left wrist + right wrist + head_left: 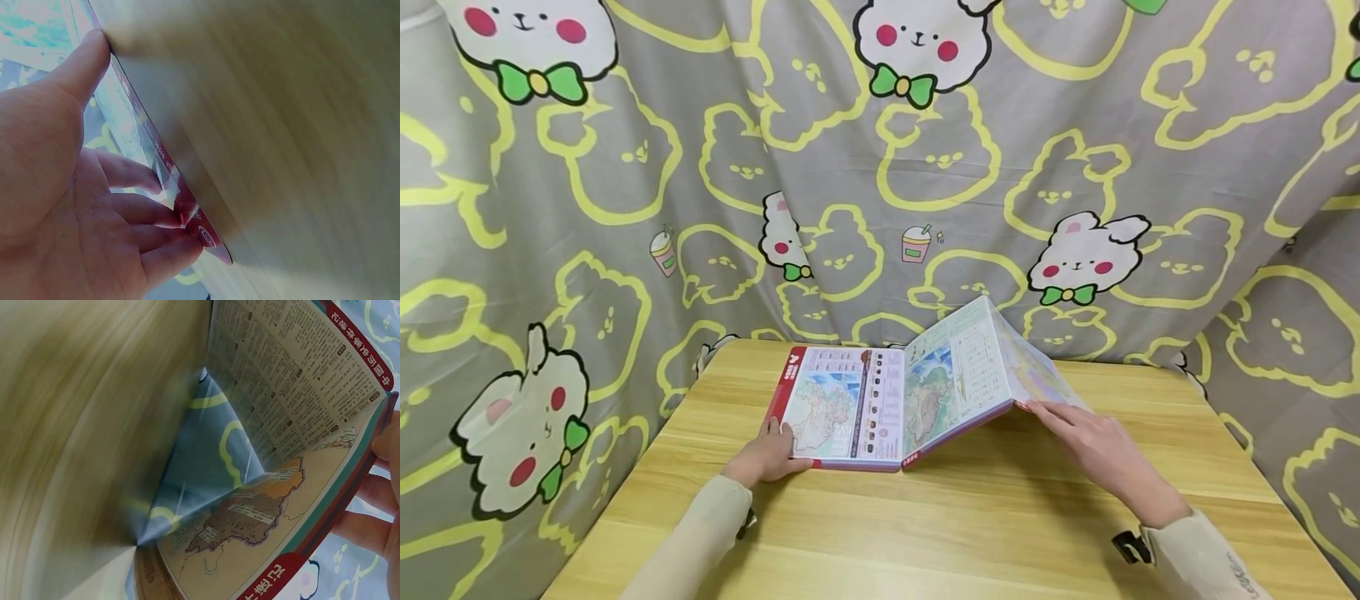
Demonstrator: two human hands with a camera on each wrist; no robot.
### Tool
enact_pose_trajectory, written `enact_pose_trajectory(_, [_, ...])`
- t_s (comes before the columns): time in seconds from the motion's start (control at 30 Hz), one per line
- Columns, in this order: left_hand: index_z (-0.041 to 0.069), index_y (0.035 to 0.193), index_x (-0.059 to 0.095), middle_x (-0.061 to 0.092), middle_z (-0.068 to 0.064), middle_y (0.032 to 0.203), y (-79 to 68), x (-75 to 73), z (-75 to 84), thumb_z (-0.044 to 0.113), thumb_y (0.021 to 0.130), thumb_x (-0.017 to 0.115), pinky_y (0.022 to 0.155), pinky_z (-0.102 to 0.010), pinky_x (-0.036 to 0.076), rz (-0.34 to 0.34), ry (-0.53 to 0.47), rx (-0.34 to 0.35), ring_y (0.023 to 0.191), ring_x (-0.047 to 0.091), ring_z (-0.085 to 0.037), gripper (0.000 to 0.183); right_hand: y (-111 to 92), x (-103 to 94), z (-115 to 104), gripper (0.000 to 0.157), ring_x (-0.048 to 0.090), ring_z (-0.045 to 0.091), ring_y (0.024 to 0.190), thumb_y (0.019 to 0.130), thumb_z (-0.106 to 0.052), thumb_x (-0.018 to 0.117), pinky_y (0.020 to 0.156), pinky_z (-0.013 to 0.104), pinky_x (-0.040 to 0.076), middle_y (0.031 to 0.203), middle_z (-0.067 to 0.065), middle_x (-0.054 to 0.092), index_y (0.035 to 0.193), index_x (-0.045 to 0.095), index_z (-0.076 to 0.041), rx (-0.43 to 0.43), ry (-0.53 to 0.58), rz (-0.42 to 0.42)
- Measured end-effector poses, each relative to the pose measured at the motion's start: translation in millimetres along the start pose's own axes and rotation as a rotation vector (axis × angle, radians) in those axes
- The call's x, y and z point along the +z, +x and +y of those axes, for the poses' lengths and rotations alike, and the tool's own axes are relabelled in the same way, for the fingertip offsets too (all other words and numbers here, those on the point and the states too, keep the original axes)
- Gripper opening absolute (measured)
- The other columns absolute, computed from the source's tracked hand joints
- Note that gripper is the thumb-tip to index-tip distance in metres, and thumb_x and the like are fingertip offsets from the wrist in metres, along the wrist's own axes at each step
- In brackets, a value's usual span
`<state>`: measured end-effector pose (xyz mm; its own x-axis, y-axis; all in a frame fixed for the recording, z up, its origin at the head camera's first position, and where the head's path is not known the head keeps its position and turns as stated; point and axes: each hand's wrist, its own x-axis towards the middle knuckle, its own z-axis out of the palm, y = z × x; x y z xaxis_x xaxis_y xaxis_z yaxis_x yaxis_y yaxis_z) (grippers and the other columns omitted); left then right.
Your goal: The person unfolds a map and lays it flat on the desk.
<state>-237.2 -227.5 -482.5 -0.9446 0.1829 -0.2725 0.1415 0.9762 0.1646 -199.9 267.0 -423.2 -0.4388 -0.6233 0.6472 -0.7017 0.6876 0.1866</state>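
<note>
A fold-out map booklet (827, 417) with thick panels lies spread on the table. Its left panel is flat, with a red strip down the left side, and its right part (955, 375) rises into a tent-like fold. My left hand (767, 454) rests at the near left corner, thumb along the near edge and fingers on the red side edge (197, 228). My right hand (1093, 446) pinches the raised fold at its near corner. From underneath, the right wrist view shows a brown-and-orange map (247, 512) and a panel of small print (275, 375).
The wooden table (865, 533) carries the booklet near its back edge. Behind it and at both sides hangs a grey curtain (850, 183) with yellow outlines and white rabbit figures. A black strap end (1131, 547) sticks out by the right cuff.
</note>
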Motion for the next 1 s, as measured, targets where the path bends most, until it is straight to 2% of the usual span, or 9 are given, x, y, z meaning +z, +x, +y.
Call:
enact_pose_trajectory(0.6, [-0.023, 0.134, 0.03, 0.018, -0.044, 0.141, -2.9, -2.1, -11.7, 0.045, 0.088, 0.063, 0.104, -0.056, 0.027, -0.002, -0.031, -0.004, 0.134, 0.016, -0.052, 0.089, -17.9, 8.4, 4.8, 0.056, 0.067, 0.025, 0.078, 0.105, -0.032, 0.015, 0.039, 0.03, 0.038, 0.106, 0.005, 0.067, 0.12, 0.065, -0.012, -0.002, -0.018, -0.055])
enact_pose_trajectory(0.8, [-0.022, 0.134, 0.03, 0.019, -0.043, 0.141, -2.4, -2.7, -15.9, 0.046, 0.088, 0.063, 0.103, -0.057, 0.029, 0.009, -0.025, -0.007, 0.134, 0.018, -0.052, 0.088, -21.3, 12.0, 5.6, 0.056, 0.067, 0.025, 0.081, 0.106, -0.031, 0.015, 0.046, 0.036, 0.047, 0.106, 0.006, 0.067, 0.12, 0.065, -0.011, -0.003, -0.011, -0.067])
enact_pose_trajectory(1.0, [-0.023, 0.133, 0.031, 0.02, -0.044, 0.14, -2.1, -2.9, -22.6, 0.046, 0.086, 0.065, 0.103, -0.057, 0.029, 0.013, -0.028, -0.004, 0.133, 0.019, -0.052, 0.09, -24.1, 12.0, 3.8, 0.059, 0.066, 0.025, 0.085, 0.105, -0.029, 0.01, 0.056, 0.041, 0.052, 0.108, 0.008, 0.066, 0.121, 0.064, -0.011, -0.005, -0.012, -0.12])
